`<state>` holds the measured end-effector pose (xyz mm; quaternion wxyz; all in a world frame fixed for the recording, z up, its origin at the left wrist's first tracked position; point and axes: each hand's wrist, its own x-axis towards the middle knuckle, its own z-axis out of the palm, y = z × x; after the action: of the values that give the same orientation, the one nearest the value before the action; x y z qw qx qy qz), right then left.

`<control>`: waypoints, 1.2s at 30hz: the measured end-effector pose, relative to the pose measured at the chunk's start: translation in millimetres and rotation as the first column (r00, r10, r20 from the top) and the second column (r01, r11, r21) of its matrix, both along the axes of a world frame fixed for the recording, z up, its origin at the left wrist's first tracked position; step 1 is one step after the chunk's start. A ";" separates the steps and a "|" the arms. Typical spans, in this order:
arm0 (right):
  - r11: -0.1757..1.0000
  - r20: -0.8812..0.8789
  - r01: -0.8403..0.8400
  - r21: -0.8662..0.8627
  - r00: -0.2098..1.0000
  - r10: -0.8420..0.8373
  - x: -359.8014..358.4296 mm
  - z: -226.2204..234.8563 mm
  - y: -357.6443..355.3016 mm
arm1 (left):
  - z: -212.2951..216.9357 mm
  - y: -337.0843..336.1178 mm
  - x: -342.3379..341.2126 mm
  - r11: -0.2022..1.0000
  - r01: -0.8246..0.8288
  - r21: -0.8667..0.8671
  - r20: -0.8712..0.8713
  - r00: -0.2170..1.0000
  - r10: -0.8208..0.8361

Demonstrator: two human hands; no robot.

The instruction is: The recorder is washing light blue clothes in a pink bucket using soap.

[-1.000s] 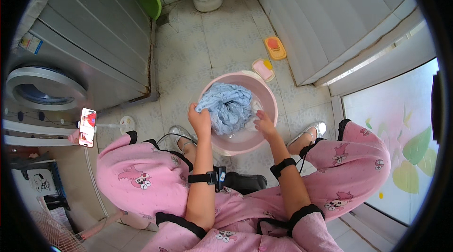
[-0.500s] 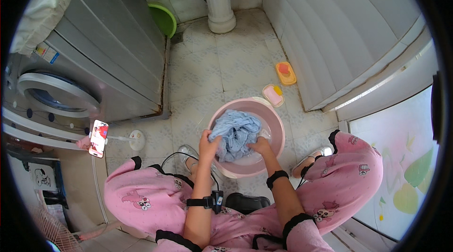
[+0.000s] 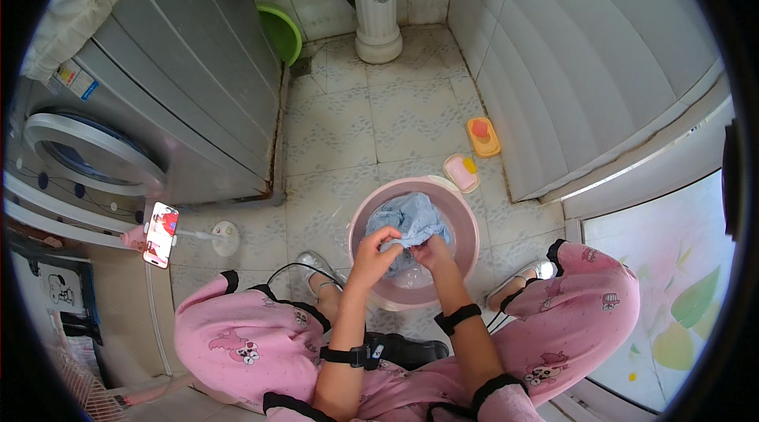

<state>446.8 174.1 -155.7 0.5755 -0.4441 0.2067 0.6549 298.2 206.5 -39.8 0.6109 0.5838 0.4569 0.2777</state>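
Note:
A pink plastic basin [image 3: 466,220] stands on the tiled floor between my knees. Inside it lies a wet light-blue cloth [image 3: 411,218], bunched up. My left hand [image 3: 373,252] grips the near edge of the cloth from the left. My right hand [image 3: 431,250] grips the same bunch right beside it, the two hands almost touching. Both wrists wear black bands. My knees in pink patterned trousers frame the basin.
A grey washing machine [image 3: 142,129] fills the left side. A phone on a small stand [image 3: 162,234] stands near it. Two soap dishes, pink [image 3: 461,172] and orange [image 3: 483,137], lie beyond the basin. A green basin [image 3: 281,31] and a white pipe [image 3: 375,3] are at the back.
My hands came together from the cloth's two sides to its near edge. The cloth now sits lower and more bunched in the basin. The view has shifted a little.

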 end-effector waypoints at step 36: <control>0.957 0.109 -0.284 -0.065 0.951 0.290 25.4 -28.3 -41.1 | 1.7 9.9 -15.6 0.807 -0.365 -0.465 0.356 0.757 0.548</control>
<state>472.3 133.0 -184.1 0.4746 -0.5209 0.1217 0.6990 282.6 216.3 -38.1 0.7130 0.2407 0.4675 0.4639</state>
